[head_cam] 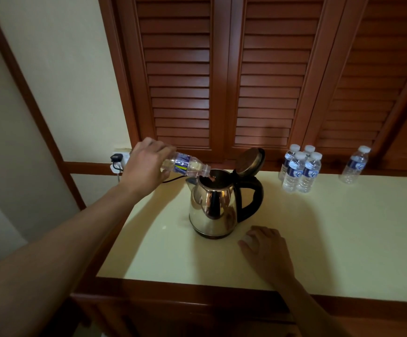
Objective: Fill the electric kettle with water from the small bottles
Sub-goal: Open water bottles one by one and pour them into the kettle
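Observation:
A steel electric kettle [212, 207] with a black handle stands on the cream table [331, 239], its lid [250, 161] flipped up. My left hand [146, 166] grips a small clear water bottle [185, 165] by its base, tipped almost flat, with its uncapped neck over the kettle's open mouth. My right hand [265, 251] rests on the table just right of the kettle's base, fingers curled over a small white thing, probably the bottle's cap [248, 239].
Several capped small bottles [299, 170] stand in a cluster at the back of the table, and one more bottle [355, 165] further right. A wall socket with a black plug [117, 160] sits left of the kettle. Wooden louvred doors [222, 81] rise behind.

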